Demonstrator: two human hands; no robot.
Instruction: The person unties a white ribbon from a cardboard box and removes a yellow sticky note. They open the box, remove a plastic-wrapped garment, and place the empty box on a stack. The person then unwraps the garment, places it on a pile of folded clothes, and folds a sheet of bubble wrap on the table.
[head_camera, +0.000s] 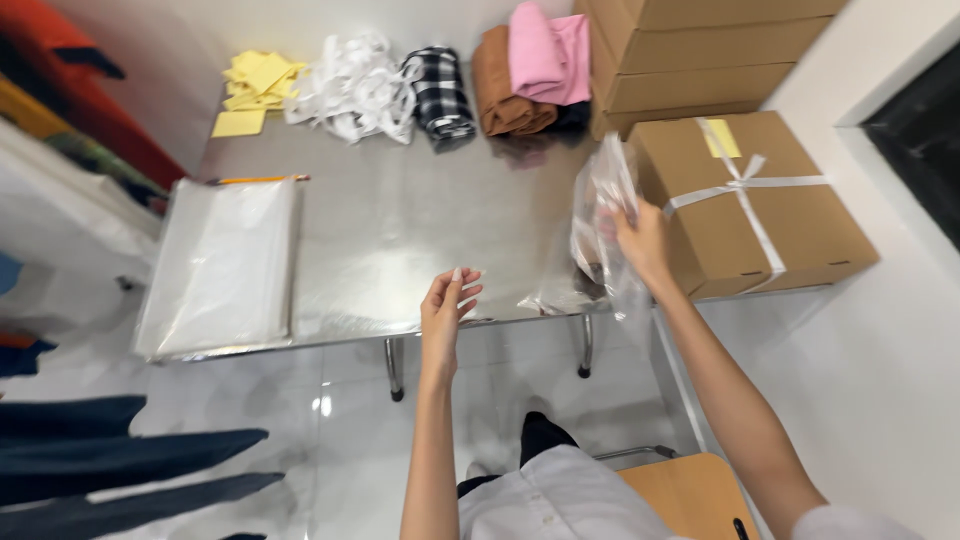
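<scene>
Right hand (640, 240) raised — fingers gripping clear plastic bag (603, 215); left hand (447, 305) open.

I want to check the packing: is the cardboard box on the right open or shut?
Shut. The cardboard box has its flaps flat and a white ribbon tied crosswise over the top. The right hand holds a clear plastic bag beside it.

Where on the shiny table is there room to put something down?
The metal table is bare in the middle, between the stack of clear bags on the left and the plastic bag in the right hand. The left hand hovers open over the front edge. The back edge is crowded with folded cloths and yellow papers.
</scene>
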